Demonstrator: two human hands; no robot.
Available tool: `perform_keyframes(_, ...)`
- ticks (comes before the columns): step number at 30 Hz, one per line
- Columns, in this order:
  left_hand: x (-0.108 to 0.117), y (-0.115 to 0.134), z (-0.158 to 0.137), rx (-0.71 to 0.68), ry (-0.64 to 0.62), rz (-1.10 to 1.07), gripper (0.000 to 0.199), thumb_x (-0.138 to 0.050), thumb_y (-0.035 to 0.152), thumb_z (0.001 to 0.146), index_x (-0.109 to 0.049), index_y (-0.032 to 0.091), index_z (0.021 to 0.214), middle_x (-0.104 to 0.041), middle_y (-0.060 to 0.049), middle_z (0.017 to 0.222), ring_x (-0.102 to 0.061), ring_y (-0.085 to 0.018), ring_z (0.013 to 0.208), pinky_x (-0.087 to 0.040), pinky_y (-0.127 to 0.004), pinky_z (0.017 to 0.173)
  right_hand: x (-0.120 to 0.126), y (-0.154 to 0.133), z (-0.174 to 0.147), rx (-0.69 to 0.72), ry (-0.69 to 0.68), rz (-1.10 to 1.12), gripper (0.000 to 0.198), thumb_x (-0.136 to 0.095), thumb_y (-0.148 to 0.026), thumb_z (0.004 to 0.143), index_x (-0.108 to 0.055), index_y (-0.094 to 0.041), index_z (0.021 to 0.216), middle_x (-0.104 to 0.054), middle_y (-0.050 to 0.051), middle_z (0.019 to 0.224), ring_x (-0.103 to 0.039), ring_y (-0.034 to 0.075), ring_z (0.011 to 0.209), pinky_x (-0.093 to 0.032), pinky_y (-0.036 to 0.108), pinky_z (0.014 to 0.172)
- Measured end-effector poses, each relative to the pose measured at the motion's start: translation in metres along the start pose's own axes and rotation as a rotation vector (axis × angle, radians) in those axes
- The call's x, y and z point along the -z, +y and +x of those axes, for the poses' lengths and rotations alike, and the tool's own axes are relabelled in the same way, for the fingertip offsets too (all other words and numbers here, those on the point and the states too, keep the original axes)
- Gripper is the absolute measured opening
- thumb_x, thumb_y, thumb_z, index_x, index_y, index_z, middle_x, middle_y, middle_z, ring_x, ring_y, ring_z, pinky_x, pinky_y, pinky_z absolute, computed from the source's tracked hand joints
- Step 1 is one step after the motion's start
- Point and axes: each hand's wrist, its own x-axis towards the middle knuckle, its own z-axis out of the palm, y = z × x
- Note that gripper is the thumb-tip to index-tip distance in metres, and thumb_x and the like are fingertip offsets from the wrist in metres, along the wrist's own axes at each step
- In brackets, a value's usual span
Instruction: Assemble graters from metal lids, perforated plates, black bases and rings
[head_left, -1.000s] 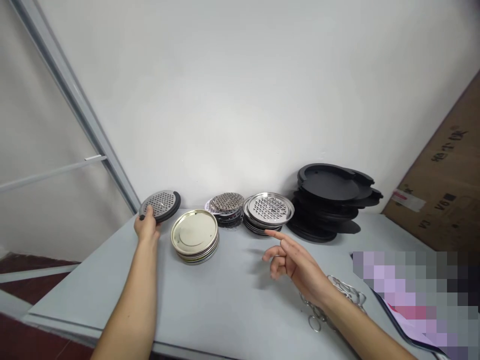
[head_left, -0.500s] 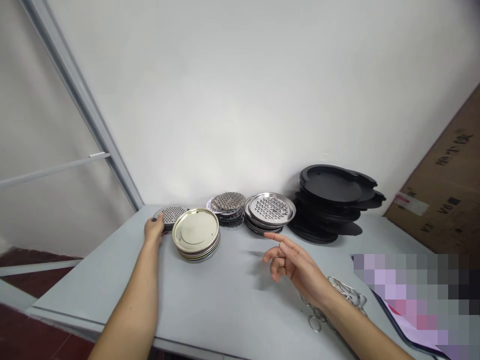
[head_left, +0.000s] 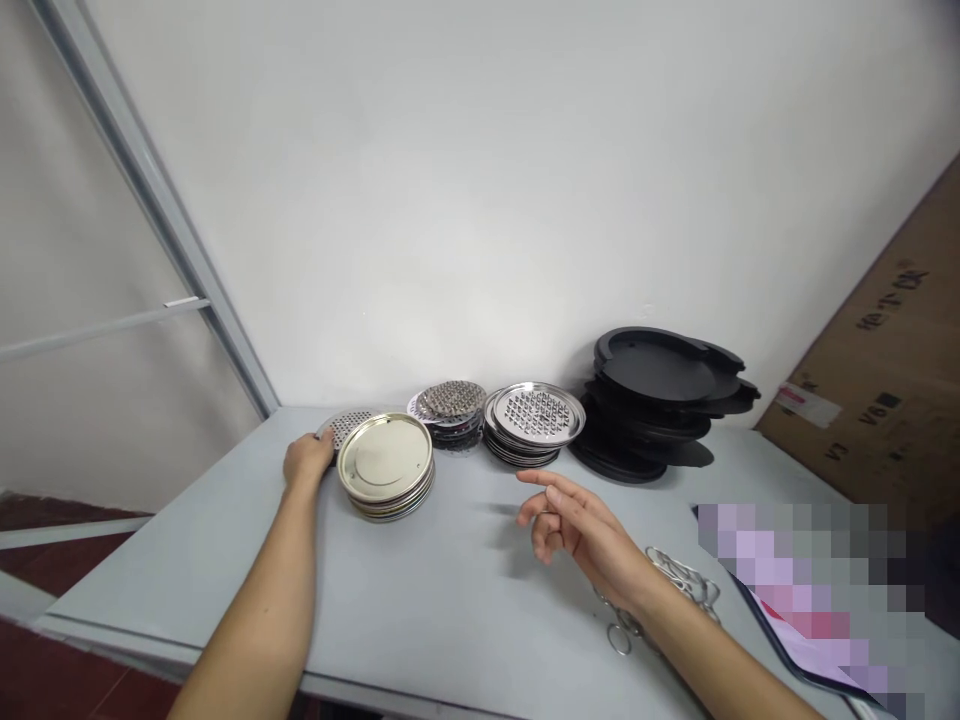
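Observation:
At the left end of the table, my left hand is closed on the near left edge of a round perforated metal disc. Most of its fingers are hidden, and I cannot tell how many discs lie under that one. Partly in front of the disc stands a stack of pale gold round lids. My right hand hovers over the middle of the table, holding nothing, its index finger stretched and the others loosely curled apart. Beyond it is a stack of shiny round grater plates.
Against the wall is another stack of rough grater discs. Black round trays are piled unevenly at the back right. Metal rings lie by my right forearm. A cardboard box and a partly blurred flat item are on the right.
The view has shifted slightly. My left hand has edged right against the perforated disc, which now sits a little closer to the gold lids. My right hand keeps its pose.

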Motion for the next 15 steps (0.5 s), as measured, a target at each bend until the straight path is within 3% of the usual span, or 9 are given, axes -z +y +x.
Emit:
perform_keyframes(7,-0.005,0.007,-0.002,-0.096,-0.036,0.014,0.040,-0.054,0.033,0.082,-0.067,0.010,0.111,-0.063,-0.021,0.121,-0.056,-0.034,0.116,-0.043,-0.040,0.094,-0.001,0.000,0.000,-0.003,-0.013,-0.019,0.042,-0.057,-0.046,0.089,-0.056,-0.018,0.120,-0.067,0.007,0.084,-0.060,0.014,0.057,-0.046,0.028,0.054)
perform_keyframes(15,-0.002,0.018,-0.014,-0.195,-0.069,-0.099,0.032,-0.051,0.024,0.083,-0.069,0.015,0.108,-0.072,-0.011,0.105,-0.065,-0.024,0.100,-0.048,-0.030,0.084,-0.002,0.000,0.001,-0.008,-0.033,-0.021,0.039,-0.059,-0.044,0.088,-0.059,-0.017,0.116,-0.066,0.006,0.083,-0.061,0.013,0.057,-0.047,0.025,0.051)
